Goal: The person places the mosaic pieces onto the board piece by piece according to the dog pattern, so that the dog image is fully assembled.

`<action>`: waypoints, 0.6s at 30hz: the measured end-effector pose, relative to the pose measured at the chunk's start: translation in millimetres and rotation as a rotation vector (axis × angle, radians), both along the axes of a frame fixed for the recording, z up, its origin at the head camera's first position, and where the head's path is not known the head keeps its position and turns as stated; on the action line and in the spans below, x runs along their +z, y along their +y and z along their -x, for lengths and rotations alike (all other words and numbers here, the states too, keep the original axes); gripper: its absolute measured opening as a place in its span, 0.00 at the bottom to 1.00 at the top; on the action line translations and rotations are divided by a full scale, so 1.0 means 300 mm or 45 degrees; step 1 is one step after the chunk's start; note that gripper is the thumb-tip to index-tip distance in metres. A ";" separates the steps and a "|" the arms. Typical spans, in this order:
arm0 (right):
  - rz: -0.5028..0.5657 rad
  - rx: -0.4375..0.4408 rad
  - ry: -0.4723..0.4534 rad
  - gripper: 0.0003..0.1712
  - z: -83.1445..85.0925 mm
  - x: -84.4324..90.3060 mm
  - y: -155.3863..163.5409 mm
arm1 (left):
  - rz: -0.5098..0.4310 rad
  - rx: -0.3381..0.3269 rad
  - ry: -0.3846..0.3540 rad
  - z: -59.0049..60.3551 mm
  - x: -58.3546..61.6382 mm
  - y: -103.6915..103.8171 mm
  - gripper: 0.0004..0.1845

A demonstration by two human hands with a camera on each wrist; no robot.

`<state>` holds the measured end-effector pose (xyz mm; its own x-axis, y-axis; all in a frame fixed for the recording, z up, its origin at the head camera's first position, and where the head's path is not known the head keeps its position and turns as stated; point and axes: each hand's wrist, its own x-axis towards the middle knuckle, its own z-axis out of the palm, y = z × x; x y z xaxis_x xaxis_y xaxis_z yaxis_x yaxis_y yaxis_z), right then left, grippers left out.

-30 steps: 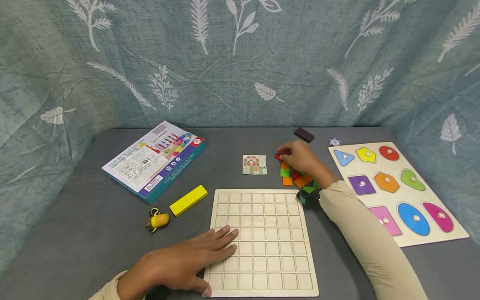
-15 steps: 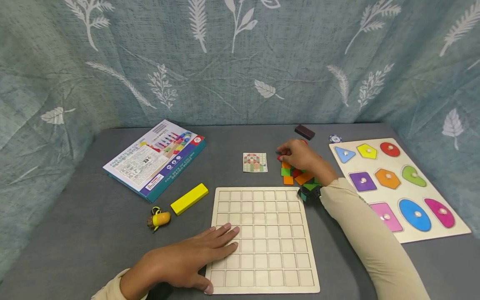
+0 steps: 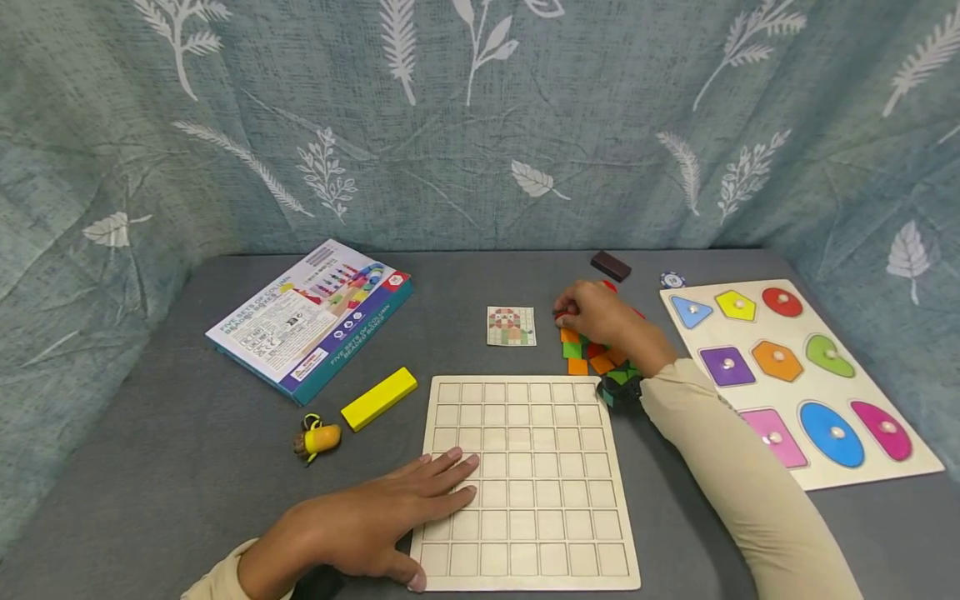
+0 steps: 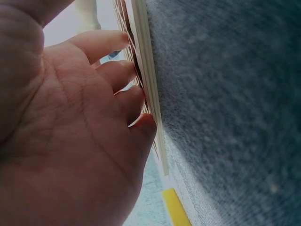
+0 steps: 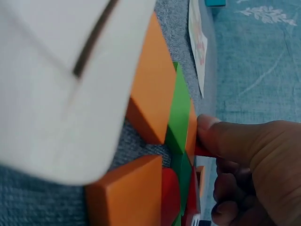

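Note:
My left hand [image 3: 375, 521] lies with fingers spread on the left side of a pale wooden grid board [image 3: 525, 483]. In the left wrist view the same hand's fingertips touch the board's edge [image 4: 146, 61]. Beyond the board's far right corner, my right hand [image 3: 603, 317] is over a cluster of small orange, green and red tiles. Its thumb and fingers pinch a red tile [image 5: 205, 150], mostly hidden by the hand. Close by lie a green tile [image 5: 178, 113] and an orange tile [image 5: 150, 84]. My right forearm hides part of the cluster's near side.
A small pattern card [image 3: 512, 326] lies behind the board. Left are a boxed game [image 3: 307, 321], a yellow block [image 3: 378, 398] and a small yellow-brown figure [image 3: 317, 438]. Right is a knobbed shape puzzle [image 3: 795, 379]; a dark block [image 3: 611, 266] and a poker chip [image 3: 672, 280] lie behind.
My right hand stays at the tile cluster, its fingers shifting slightly on the red tile. A few orange tiles beneath it have shifted a little. My left hand stays on the board.

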<state>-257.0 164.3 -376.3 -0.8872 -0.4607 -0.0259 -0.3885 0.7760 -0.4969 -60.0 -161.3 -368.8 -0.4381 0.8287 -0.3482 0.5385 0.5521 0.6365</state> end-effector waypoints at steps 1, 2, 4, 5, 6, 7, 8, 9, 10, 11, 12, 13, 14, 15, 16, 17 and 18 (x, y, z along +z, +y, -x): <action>-0.004 0.001 0.006 0.09 -0.002 0.001 -0.001 | -0.002 0.002 -0.004 -0.001 0.000 0.000 0.49; -0.005 0.001 0.008 0.08 -0.002 0.002 -0.001 | -0.003 0.004 -0.007 -0.001 0.000 0.000 0.49; -0.003 -0.005 0.017 0.07 -0.004 0.002 0.001 | -0.005 0.005 -0.011 -0.001 0.000 0.000 0.49; 0.002 -0.010 0.025 0.07 -0.004 0.002 0.001 | -0.005 0.006 -0.012 -0.001 -0.001 0.000 0.49; 0.008 -0.017 0.032 0.07 -0.005 0.003 0.002 | -0.006 0.008 -0.014 -0.001 -0.001 0.000 0.49; 0.018 -0.022 0.034 0.08 -0.005 0.005 0.003 | -0.006 0.011 -0.019 -0.001 -0.001 -0.001 0.49; 0.027 -0.019 0.041 0.08 -0.007 0.008 0.003 | -0.007 0.013 -0.021 -0.001 -0.001 -0.001 0.49; 0.039 -0.017 0.045 0.08 -0.009 0.011 0.002 | -0.010 0.015 -0.024 -0.001 -0.001 -0.002 0.49; 0.050 -0.011 0.051 0.09 -0.012 0.016 0.001 | -0.014 0.017 -0.025 -0.002 -0.001 -0.003 0.49; 0.061 -0.007 0.047 0.10 -0.015 0.021 -0.001 | -0.017 0.018 -0.029 -0.002 -0.001 -0.004 0.49; 0.070 0.001 0.041 0.10 -0.018 0.025 -0.004 | -0.021 0.018 -0.032 -0.002 -0.002 -0.005 0.49; 0.081 0.013 0.027 0.11 -0.022 0.028 -0.007 | -0.025 0.017 -0.033 -0.002 -0.002 -0.007 0.49; 0.093 0.024 0.007 0.12 -0.026 0.032 -0.010 | -0.031 0.012 -0.029 -0.002 -0.002 -0.008 0.49; 0.106 0.033 -0.010 0.12 -0.029 0.033 -0.012 | -0.039 0.006 -0.024 -0.002 -0.003 -0.009 0.49; 0.114 0.044 -0.025 0.13 -0.033 0.035 -0.016 | -0.041 0.001 -0.018 -0.001 -0.004 -0.010 0.49; 0.124 0.062 -0.040 0.13 -0.037 0.036 -0.019 | -0.045 -0.005 -0.012 -0.001 -0.005 -0.010 0.50; 0.136 0.082 -0.047 0.13 -0.042 0.037 -0.023 | -0.048 -0.009 -0.006 0.000 -0.007 -0.011 0.50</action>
<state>-244.5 157.3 -365.3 -0.8550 -0.5186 -0.0055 -0.4159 0.6919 -0.5901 -60.0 -164.5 -370.8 -0.4309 0.8443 -0.3185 0.5391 0.5239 0.6595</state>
